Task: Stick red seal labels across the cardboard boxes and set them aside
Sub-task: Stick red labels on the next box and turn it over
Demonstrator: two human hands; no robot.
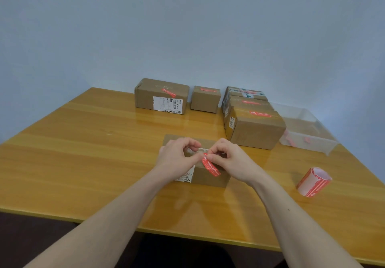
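Your left forearm enters from the lower left and angles up toward the table's centre. Your left hand point(177, 159) sits over the near cardboard box point(206, 176), knuckles up, fingers curled, with thumb and forefinger pinching the upper end of the red seal label point(210, 166). Whether the other fingers touch the box cannot be told.

The label runs diagonally from the box's top edge down its front face; its lower end lies against the cardboard, its upper end is lifted between your fingertips. A white printed sticker shows on the front face, just below your left hand.

Your right hand point(229, 160) meets the left above the box, fingers curled, thumb and forefinger pinching the same upper end of the label. Your right forearm extends back toward the lower right.

At the far edge of the wooden table point(83, 142) stand a large sealed box point(161, 96), a small sealed box point(205, 99) and, further right, a row of sealed boxes point(253, 119), each bearing a red label. Beside the row lies a clear plastic tray point(306, 134). The label roll point(313, 181) lies on its side near the right edge, well apart from your hands.
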